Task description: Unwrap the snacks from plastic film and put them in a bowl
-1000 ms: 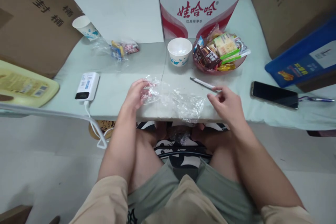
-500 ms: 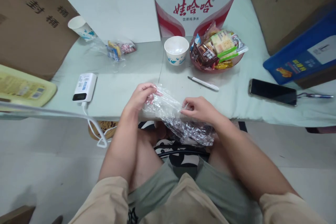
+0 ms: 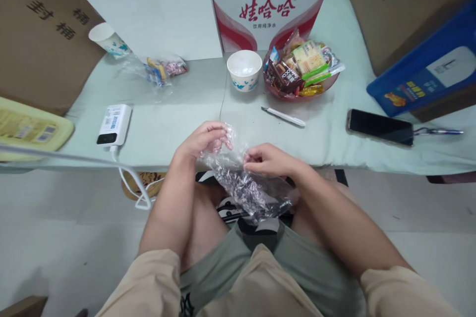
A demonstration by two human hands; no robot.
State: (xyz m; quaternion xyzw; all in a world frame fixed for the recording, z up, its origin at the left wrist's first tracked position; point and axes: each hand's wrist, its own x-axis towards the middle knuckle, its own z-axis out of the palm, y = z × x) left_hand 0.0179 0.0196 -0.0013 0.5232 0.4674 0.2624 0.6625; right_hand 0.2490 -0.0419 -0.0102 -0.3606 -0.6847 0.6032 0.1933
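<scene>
Left hand (image 3: 203, 141): fingers curled closed, pinching the upper corner of the clear plastic bag (image 3: 249, 190). Right hand (image 3: 268, 161): thumb and fingers closed on the same top edge, at 4 o'clock from the left, near it. Bag sags from both grips toward 5 o'clock over the lap, long axis 11-to-5, off the table (image 3: 178, 109) edge. Beyond, at 1 o'clock: white pen (image 3: 283, 116), paper cup (image 3: 244, 70), snack bowl (image 3: 327, 86).
</scene>
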